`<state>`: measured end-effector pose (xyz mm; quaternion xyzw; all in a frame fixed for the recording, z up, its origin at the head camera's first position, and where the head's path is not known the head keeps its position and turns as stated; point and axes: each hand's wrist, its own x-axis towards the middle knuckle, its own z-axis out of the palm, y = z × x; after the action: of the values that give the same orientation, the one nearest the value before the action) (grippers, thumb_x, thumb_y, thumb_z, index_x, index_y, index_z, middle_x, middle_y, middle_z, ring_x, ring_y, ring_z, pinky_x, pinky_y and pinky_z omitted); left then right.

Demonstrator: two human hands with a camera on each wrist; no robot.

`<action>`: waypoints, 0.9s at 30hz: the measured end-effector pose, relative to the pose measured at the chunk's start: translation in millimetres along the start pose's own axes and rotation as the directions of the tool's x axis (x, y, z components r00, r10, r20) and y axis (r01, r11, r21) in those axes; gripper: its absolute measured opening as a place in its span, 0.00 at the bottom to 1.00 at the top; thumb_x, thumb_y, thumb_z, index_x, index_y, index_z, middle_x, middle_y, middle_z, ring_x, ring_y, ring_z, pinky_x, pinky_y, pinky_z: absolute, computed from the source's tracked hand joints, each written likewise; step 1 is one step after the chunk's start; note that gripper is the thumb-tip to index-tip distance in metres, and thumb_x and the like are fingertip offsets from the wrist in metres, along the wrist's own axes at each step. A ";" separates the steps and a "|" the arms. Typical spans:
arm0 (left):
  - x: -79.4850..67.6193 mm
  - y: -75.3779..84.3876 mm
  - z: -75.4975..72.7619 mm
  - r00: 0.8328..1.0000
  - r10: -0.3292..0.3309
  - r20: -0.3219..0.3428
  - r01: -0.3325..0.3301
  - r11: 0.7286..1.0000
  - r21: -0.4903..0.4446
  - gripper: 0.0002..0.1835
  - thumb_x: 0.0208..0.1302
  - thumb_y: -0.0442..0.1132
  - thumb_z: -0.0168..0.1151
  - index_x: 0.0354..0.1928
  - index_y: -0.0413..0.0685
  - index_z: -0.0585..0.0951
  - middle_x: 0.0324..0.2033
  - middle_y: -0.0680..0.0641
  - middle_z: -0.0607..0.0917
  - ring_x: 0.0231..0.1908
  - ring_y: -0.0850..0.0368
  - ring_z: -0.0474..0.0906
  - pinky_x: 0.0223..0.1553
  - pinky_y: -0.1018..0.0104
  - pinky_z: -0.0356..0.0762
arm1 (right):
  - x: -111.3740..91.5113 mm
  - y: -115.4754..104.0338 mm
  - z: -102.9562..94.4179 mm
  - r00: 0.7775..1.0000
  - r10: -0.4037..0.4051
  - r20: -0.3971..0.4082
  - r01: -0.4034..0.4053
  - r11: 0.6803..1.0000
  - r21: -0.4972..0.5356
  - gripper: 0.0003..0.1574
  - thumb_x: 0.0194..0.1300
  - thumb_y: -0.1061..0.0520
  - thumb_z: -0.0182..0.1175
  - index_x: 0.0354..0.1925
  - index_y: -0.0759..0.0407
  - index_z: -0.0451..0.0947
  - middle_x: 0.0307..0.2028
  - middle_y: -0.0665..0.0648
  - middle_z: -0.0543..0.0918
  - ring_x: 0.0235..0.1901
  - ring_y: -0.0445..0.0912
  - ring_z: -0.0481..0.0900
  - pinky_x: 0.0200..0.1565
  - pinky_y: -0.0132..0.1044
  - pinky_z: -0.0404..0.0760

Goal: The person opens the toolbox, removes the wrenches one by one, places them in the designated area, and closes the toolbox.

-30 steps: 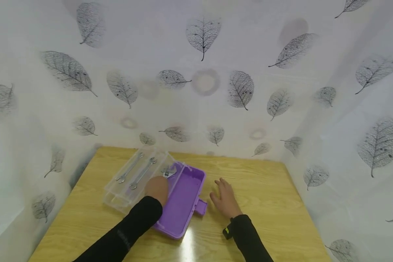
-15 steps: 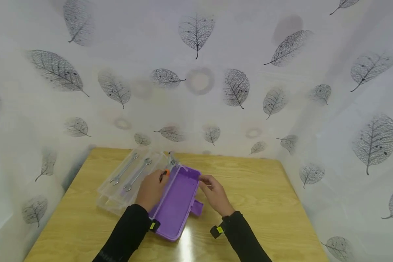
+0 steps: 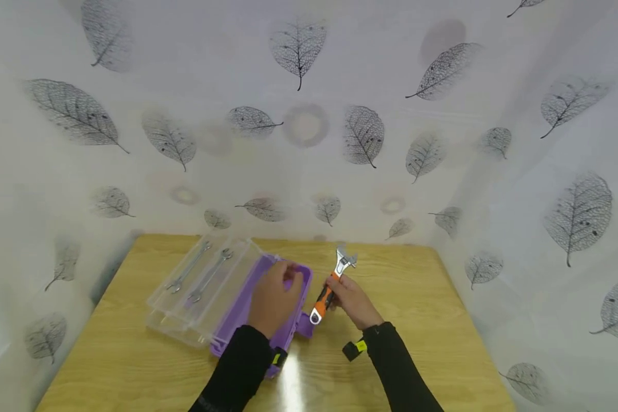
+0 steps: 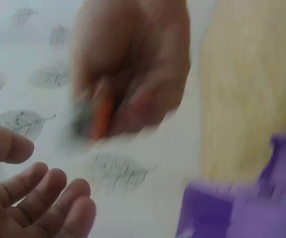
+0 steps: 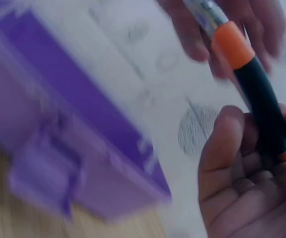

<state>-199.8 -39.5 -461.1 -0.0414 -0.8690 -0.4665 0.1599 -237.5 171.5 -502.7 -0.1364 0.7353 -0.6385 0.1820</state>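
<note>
My right hand holds an adjustable wrench by its orange-and-black handle, the metal head pointing up and away. In the right wrist view the fingers curl around the black part of the handle. My left hand hovers over the purple toolbox, apart from the wrench. Its fingers are loosely bent with nothing between them in the left wrist view. Two combination spanners, one left of the other, lie on the toolbox's clear lid, which is folded out to the left.
The toolbox's purple latch sticks out on its right side, near my right hand. Everything stands on a wooden table. A white leaf-patterned sheet hangs behind and along both sides.
My left hand picked the adjustable wrench up from the lid and carried it right. The wrench has passed into my right hand, and the left has let go.
</note>
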 end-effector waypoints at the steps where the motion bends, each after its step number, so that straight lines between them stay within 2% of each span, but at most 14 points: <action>1: 3.1 -8.5 -11.2 1.000 0.016 -0.020 -0.015 0.998 0.053 0.12 0.63 0.45 0.57 0.46 0.52 0.78 0.37 0.52 0.83 0.39 0.58 0.78 0.44 0.57 0.79 | -1.0 4.3 -7.5 1.000 0.023 -0.013 -0.023 0.998 -0.055 0.24 0.72 0.44 0.46 0.41 0.65 0.71 0.27 0.54 0.78 0.24 0.46 0.73 0.28 0.38 0.75; 3: 8.1 -30.8 -35.2 0.996 0.044 -0.075 -0.030 0.983 0.183 0.13 0.62 0.44 0.56 0.47 0.50 0.78 0.39 0.49 0.84 0.42 0.52 0.78 0.46 0.52 0.78 | -4.0 13.7 -20.0 0.996 0.088 -0.025 -0.091 0.982 -0.163 0.24 0.70 0.43 0.49 0.37 0.64 0.72 0.24 0.55 0.75 0.21 0.48 0.69 0.26 0.39 0.71; 5: 9.3 -54.4 -58.8 0.992 0.049 -0.115 -0.013 0.957 0.291 0.14 0.62 0.41 0.56 0.48 0.46 0.78 0.40 0.44 0.84 0.43 0.46 0.77 0.45 0.49 0.76 | -7.6 24.3 -28.6 0.990 0.141 0.006 -0.135 0.955 -0.265 0.23 0.69 0.43 0.50 0.34 0.63 0.73 0.21 0.55 0.72 0.19 0.49 0.65 0.24 0.39 0.68; 8: 4.4 -81.4 -86.0 0.990 -0.016 -0.138 0.068 0.921 0.384 0.15 0.62 0.39 0.55 0.49 0.42 0.78 0.39 0.39 0.83 0.42 0.39 0.75 0.42 0.45 0.74 | -12.2 40.8 -32.6 0.972 0.218 0.085 -0.176 0.921 -0.346 0.23 0.68 0.43 0.52 0.31 0.63 0.73 0.18 0.53 0.68 0.16 0.46 0.61 0.21 0.36 0.64; 10: 0.4 -91.2 -97.3 0.989 -0.070 -0.132 0.119 0.901 0.417 0.16 0.62 0.40 0.54 0.49 0.40 0.77 0.40 0.37 0.82 0.42 0.37 0.73 0.40 0.44 0.73 | -14.0 50.3 -31.0 0.960 0.248 0.131 -0.183 0.908 -0.376 0.22 0.67 0.43 0.53 0.30 0.61 0.74 0.16 0.50 0.67 0.14 0.43 0.60 0.20 0.33 0.63; 15: -4.6 -97.1 -106.7 0.981 -0.155 -0.114 0.190 0.875 0.446 0.18 0.62 0.43 0.54 0.49 0.39 0.77 0.41 0.35 0.82 0.42 0.34 0.73 0.39 0.41 0.74 | -14.6 62.6 -18.9 0.949 0.273 0.156 -0.181 0.881 -0.438 0.22 0.64 0.43 0.57 0.26 0.59 0.75 0.15 0.46 0.68 0.13 0.39 0.61 0.18 0.31 0.61; 21: -6.8 -93.0 -106.2 0.985 -0.167 -0.054 0.172 0.855 0.490 0.19 0.62 0.44 0.55 0.49 0.37 0.78 0.40 0.35 0.82 0.42 0.35 0.75 0.42 0.41 0.75 | -13.0 67.0 -6.0 0.953 0.286 0.097 -0.201 0.841 -0.503 0.21 0.60 0.43 0.61 0.21 0.58 0.74 0.15 0.46 0.73 0.14 0.39 0.66 0.17 0.31 0.63; 25: -5.7 -93.3 -107.9 0.983 -0.176 -0.048 0.176 0.848 0.500 0.19 0.62 0.45 0.56 0.48 0.37 0.79 0.39 0.36 0.83 0.41 0.36 0.76 0.41 0.42 0.76 | -11.1 70.2 -0.4 0.974 0.227 0.024 -0.170 0.790 -0.589 0.23 0.55 0.41 0.64 0.19 0.55 0.72 0.15 0.46 0.73 0.14 0.39 0.67 0.17 0.31 0.64; 27: -3.9 -94.4 -109.9 0.982 -0.182 -0.049 0.181 0.842 0.509 0.19 0.62 0.45 0.57 0.48 0.37 0.79 0.39 0.36 0.83 0.41 0.36 0.77 0.39 0.42 0.77 | -10.0 71.6 1.7 0.982 0.188 -0.019 -0.156 0.754 -0.639 0.24 0.53 0.39 0.65 0.18 0.54 0.71 0.16 0.45 0.72 0.15 0.39 0.68 0.17 0.31 0.65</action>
<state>-190.7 -182.7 -481.1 0.0845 -0.9615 -0.2325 0.1197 -225.5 184.9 -572.8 -0.1367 0.9129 -0.3287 0.1999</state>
